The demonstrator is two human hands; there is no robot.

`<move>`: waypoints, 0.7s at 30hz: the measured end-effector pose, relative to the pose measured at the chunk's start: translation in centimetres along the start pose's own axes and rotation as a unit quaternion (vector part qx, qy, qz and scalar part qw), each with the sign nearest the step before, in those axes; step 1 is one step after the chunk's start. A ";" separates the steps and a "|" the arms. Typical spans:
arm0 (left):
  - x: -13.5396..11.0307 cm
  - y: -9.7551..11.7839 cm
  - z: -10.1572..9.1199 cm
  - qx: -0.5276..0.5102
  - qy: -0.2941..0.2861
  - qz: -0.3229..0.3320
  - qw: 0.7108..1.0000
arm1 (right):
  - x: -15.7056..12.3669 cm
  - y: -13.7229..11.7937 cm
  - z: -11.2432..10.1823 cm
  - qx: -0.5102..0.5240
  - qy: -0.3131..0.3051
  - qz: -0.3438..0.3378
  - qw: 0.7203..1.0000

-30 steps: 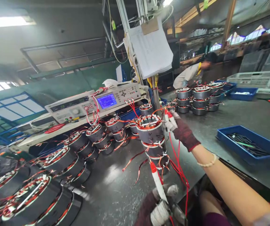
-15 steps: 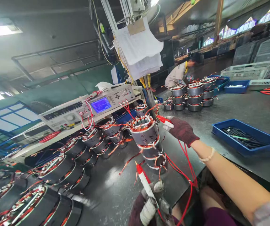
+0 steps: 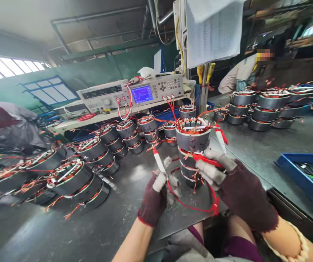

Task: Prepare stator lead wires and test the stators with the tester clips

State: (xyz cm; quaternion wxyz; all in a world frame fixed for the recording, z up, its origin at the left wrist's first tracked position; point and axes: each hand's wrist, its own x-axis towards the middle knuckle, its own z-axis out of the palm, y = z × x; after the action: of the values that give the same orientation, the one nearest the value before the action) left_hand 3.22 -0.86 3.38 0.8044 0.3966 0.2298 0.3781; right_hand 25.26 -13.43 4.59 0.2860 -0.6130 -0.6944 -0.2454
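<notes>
In the head view my left hand [image 3: 156,196], in a dark red glove with greyish fingers, is closed around a white-and-red test clip [image 3: 159,162] that points up and away. Copper-coloured wire ends show at its tip. My right hand [image 3: 238,189], gloved alike, pinches a red test clip [image 3: 207,160] beside a stack of motor stators. The top stator [image 3: 193,140] bears handwritten marks on its grey side; the lower ones [image 3: 187,163] are partly behind my right fingers. Another red-and-white clip [image 3: 221,140] hangs at the top stator's right side. A red lead [image 3: 191,209] loops between my hands.
A tester [image 3: 142,95] with a lit blue screen stands on a shelf behind. Stacked stators [image 3: 69,178] line the left, with more [image 3: 268,109] at back right. A blue bin [image 3: 306,174] of dark parts sits right. A co-worker [image 3: 240,74] bends beyond the bench.
My right hand has left the red-and-white clip at the top stator and moved down to a red clip by the lower stators. My left hand has risen with its clip. The view has shifted.
</notes>
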 end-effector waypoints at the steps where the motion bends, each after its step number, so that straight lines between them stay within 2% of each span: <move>1: 0.4 0.2 0.0 -0.020 0.010 -0.003 1.000 | 0.1 -0.3 0.3 -0.014 -0.014 -0.024 1.000; 4: 1.0 0.5 -0.2 -0.057 0.015 -0.011 0.998 | 0.3 -0.2 1.0 -0.055 -0.023 -0.069 0.996; 12: 1.2 0.1 -0.8 -0.086 0.018 -0.016 0.996 | -0.2 0.6 1.8 -0.107 0.002 -0.102 0.989; 21: 1.6 -0.5 -1.4 -0.094 0.012 -0.011 0.995 | -1.6 1.2 3.3 -0.115 0.012 -0.102 0.988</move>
State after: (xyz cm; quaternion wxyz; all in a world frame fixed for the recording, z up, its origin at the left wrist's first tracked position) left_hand 3.46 0.83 2.07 0.8392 0.3117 0.2072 0.3945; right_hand 26.27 -12.08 1.09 0.1953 -0.5646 -0.7171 -0.3590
